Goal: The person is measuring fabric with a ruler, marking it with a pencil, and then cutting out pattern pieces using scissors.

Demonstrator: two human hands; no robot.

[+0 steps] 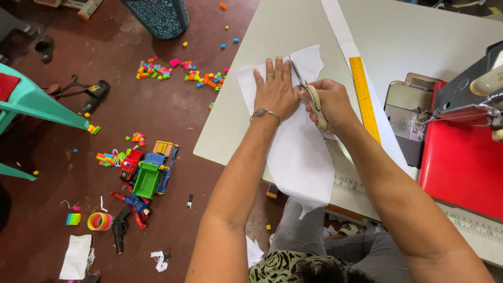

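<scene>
Nearest, at six o'clock, the person's patterned top and grey trousers [314,236] fill the bottom edge, and both forearms reach up toward the middle of the view. Just beyond them a piece of white fabric [298,157] hangs over the near edge of the pale table [230,115] and runs up across it toward twelve o'clock.

The left hand [275,89] lies flat on this fabric, palm down, fingers stretched out straight and close together, pointing to twelve o'clock; a ring and a thin bracelet show on it. Touching it at its three o'clock side, the right hand [330,105] is curled tight around the pale handles of a pair of scissors [309,91]. The metal blades stick out toward eleven o'clock, over the fabric beside the left fingers; I cannot tell how wide the blades stand.

At two o'clock from the right hand a yellow ruler [364,97] lies on a long white strip [340,29] that runs off toward twelve o'clock. At three o'clock stands a sewing machine [471,94] over a red panel [461,167].

Off the table, from seven to ten o'clock, the dark red floor [146,105] holds a toy truck [149,170], scattered coloured building blocks [173,71], and a teal plastic chair [31,105].
</scene>
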